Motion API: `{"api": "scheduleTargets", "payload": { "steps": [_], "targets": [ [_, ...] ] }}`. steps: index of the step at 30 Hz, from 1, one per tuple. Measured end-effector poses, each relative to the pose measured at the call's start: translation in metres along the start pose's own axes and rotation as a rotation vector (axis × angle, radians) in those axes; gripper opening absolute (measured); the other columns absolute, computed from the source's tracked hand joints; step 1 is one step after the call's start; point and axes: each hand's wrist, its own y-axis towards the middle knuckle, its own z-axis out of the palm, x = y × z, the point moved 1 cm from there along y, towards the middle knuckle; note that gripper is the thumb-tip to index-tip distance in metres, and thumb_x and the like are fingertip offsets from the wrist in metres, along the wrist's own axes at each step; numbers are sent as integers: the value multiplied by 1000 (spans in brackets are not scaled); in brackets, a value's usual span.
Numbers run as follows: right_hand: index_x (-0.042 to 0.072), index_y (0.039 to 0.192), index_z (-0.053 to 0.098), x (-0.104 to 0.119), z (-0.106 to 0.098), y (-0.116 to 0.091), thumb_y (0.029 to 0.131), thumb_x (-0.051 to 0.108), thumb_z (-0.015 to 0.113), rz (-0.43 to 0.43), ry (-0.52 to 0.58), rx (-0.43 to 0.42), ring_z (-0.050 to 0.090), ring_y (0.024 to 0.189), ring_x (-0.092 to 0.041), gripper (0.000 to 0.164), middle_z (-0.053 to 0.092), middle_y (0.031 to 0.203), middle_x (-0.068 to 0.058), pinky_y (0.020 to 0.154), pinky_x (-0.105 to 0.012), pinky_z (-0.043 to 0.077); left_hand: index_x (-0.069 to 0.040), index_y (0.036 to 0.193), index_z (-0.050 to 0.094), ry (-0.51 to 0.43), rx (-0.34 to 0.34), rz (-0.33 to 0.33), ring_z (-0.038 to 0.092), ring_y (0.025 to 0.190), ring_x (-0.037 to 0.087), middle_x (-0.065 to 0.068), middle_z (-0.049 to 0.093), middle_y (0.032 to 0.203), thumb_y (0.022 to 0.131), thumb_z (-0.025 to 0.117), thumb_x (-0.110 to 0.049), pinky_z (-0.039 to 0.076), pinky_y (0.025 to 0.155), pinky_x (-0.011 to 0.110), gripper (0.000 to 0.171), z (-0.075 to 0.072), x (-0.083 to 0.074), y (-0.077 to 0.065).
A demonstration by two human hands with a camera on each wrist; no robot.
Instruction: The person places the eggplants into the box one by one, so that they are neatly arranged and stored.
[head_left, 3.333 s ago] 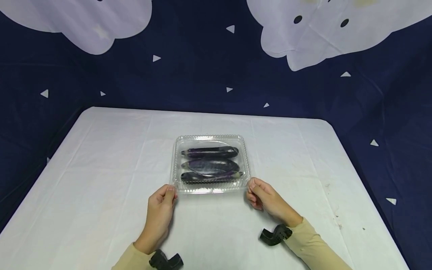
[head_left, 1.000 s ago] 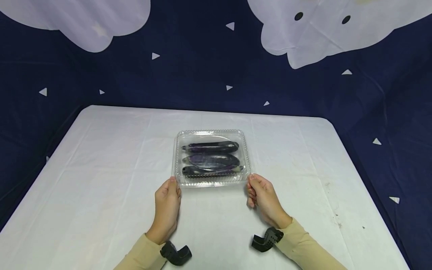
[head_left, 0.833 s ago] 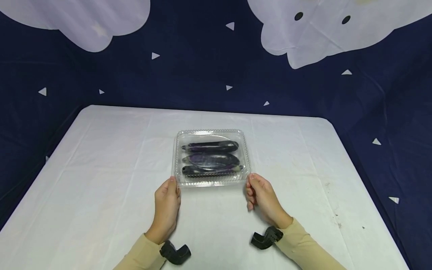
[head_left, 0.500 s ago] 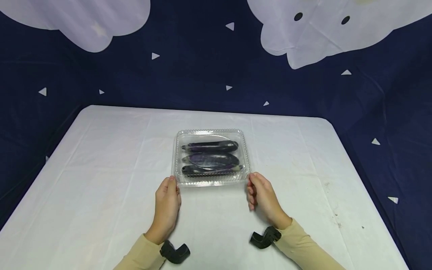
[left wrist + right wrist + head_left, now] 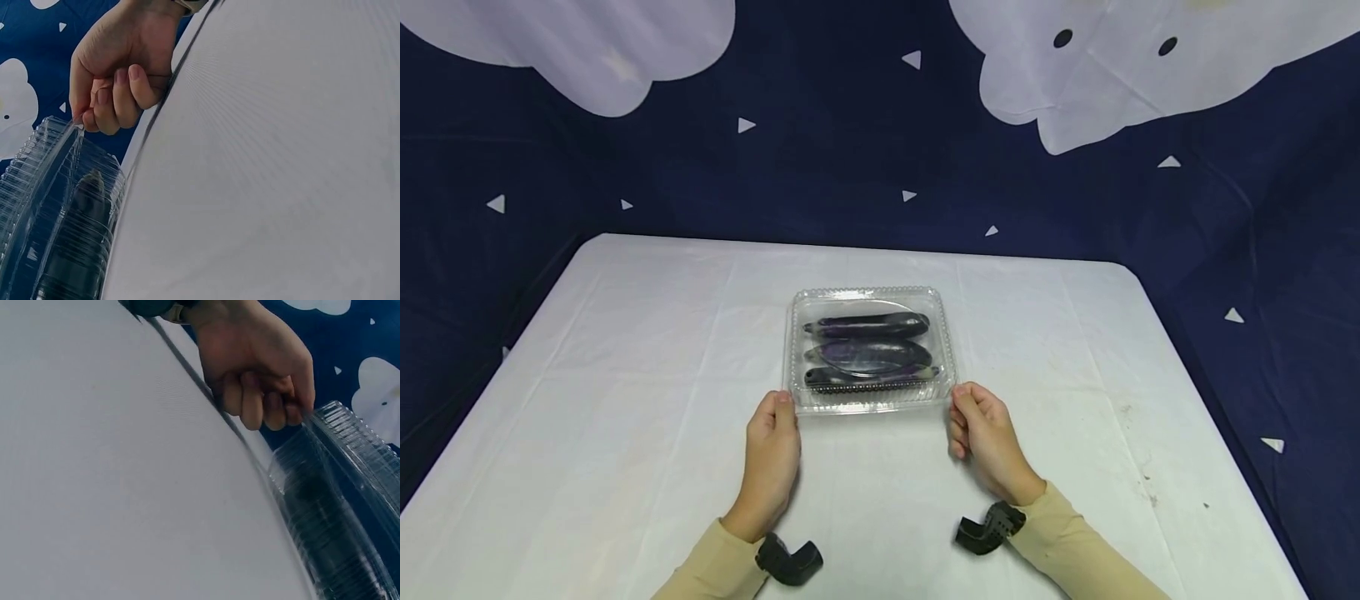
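A clear plastic clamshell box (image 5: 871, 407) with a ribbed edge stands mid-table, its lid down. Through the lid show three dark purple eggplants: a far one (image 5: 872, 326), a middle one (image 5: 880, 355) and a near one (image 5: 865, 377), lying side by side. The left hand (image 5: 772, 458) pinches the box's near left corner between thumb and fingers. At the near right corner, the right hand (image 5: 992, 442) pinches the rim the same way. Both wrist views show the thin flange between thumb and index finger, the other fingers curled below it.
A white cloth covers the table (image 5: 625, 400), with small brown specks (image 5: 1150, 492) on its right side. Behind it hangs a dark blue curtain (image 5: 820, 167) with white clouds and triangles. Each wrist wears a black camera mount (image 5: 788, 560) over a beige sleeve (image 5: 711, 567).
Compared with 3.3 s ago, the box sits slightly farther from the person, and both hands have shifted forward with it. Over the last second box and hands stay nearly still.
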Motion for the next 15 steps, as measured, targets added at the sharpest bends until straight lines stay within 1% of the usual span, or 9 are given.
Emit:
{"api": "scheduleTargets", "payload": {
  "steps": [3,6,10,13,15],
  "targets": [
    [12,83,42,-1,0,1,106,33,45,-4,-29,1,31,45,-7,32,34,63,6,39,-20,32,2,87,51,1,14,-10,35,70,13,0,36,71,109,34,-25,32,59,26,38,1,0,0],
    [11,86,39,-3,0,1,107,37,41,16,-76,-6,32,44,-8,34,34,64,5,38,-21,32,2,90,52,-4,26,-21,36,72,14,0,37,73,109,33,-26,33,61,26,39,1,1,1],
    [10,89,42,-2,-1,2,107,38,39,63,-136,-47,35,43,-9,34,38,67,2,35,-24,32,1,92,53,-6,33,-24,36,71,13,-1,37,73,109,32,-27,33,61,26,39,1,3,1],
    [7,93,44,0,-4,2,107,38,36,78,-188,-66,36,42,-11,35,42,68,-1,34,-24,31,2,94,52,-4,45,-20,35,71,14,0,35,74,109,31,-29,32,62,26,40,1,2,0],
    [5,97,46,3,-5,2,108,38,33,81,-236,-80,37,42,-11,37,44,69,-2,34,-24,31,2,100,50,2,60,-22,37,78,14,1,37,79,110,30,-31,34,68,25,39,0,1,-1]
  ]
}}
